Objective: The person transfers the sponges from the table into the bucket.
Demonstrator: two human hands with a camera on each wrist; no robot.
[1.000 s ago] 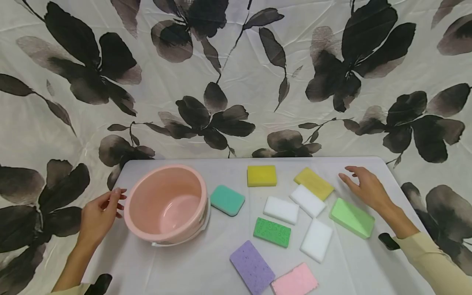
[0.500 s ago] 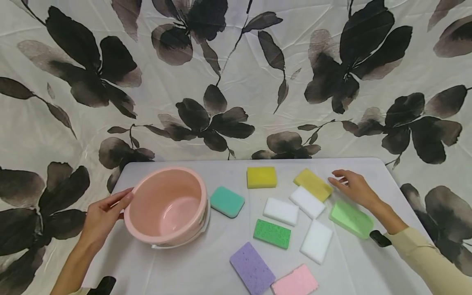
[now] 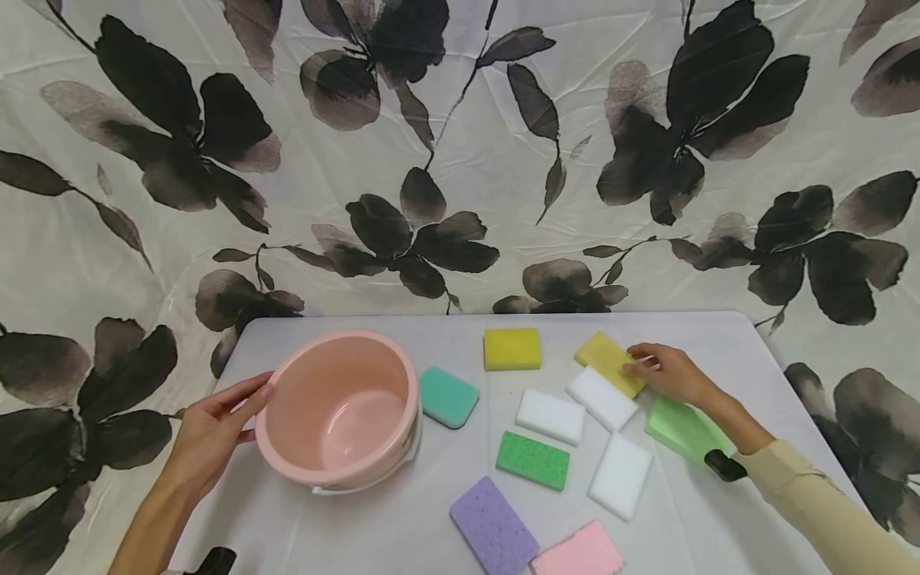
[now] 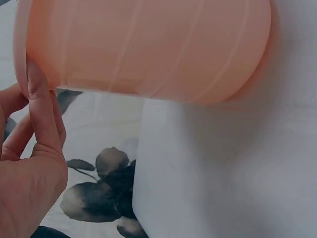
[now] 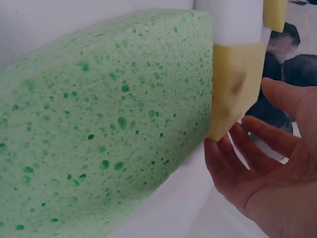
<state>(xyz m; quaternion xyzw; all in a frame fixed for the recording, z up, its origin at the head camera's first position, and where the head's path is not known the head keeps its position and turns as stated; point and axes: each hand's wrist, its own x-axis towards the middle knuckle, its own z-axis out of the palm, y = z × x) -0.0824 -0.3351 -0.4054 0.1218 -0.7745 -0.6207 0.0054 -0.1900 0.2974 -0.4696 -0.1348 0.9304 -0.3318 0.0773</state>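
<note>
Bucket rim [image 3: 412,391] in pinch of left fingers [image 4: 40,101]; yellow sponge [image 3: 604,356] between wide-set right fingers [image 5: 270,137] and thumb [image 5: 285,94]

Pink bucket [image 3: 338,336] scooted right.
It's nearer the teal sponge [image 3: 451,398] now, left hand [image 3: 214,431] went from beside it to gripping its rim, right hand [image 3: 670,374] reached the slanted yellow sponge [image 3: 605,359].

The left hand [image 4: 37,166] pinches the rim of a pink bucket [image 4: 153,47], whose outer wall shows faint pale bands. Soft shadow falls on the white bench [image 4: 247,168] near the bucket; past the bench's edge shows pale cloth [image 4: 111,121] with dark flowers [image 4: 89,201].
</note>
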